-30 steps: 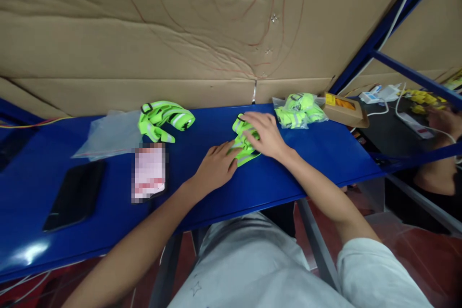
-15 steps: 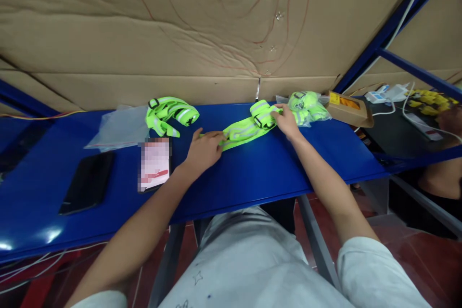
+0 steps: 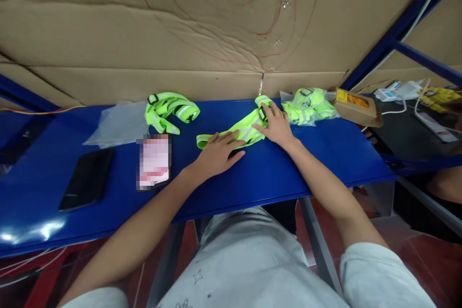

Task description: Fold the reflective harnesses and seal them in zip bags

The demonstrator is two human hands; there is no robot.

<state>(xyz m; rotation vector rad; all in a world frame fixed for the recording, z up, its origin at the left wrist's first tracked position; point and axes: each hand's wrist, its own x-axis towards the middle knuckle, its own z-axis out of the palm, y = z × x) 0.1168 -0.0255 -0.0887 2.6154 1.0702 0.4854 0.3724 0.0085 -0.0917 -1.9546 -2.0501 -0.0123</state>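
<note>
A neon yellow-green reflective strap (image 3: 247, 124) with silver stripes lies slantwise on the blue table (image 3: 231, 187), folded in layers. My left hand (image 3: 216, 155) rests flat across its near left part, fingers stretched out, with a loop of strap showing past the fingertips. Over the far right end lies my right hand (image 3: 277, 127), its thumb and fingers spread on the strap beside a black buckle (image 3: 262, 114). A second reflective strap (image 3: 169, 106), loosely coiled with its own buckle, sits to the left near the cardboard wall.
Bagged neon straps (image 3: 312, 103) and an open cardboard box (image 3: 357, 108) stand at the right back. To the left are clear plastic bags (image 3: 115, 122), a lit phone (image 3: 154, 161) and a black phone (image 3: 87, 179). A blue frame post (image 3: 390, 43) rises at right.
My left hand has slid right onto the strap, and its left loop now shows. My right hand has shifted left and spread over the buckle end, which now points more away from me.
</note>
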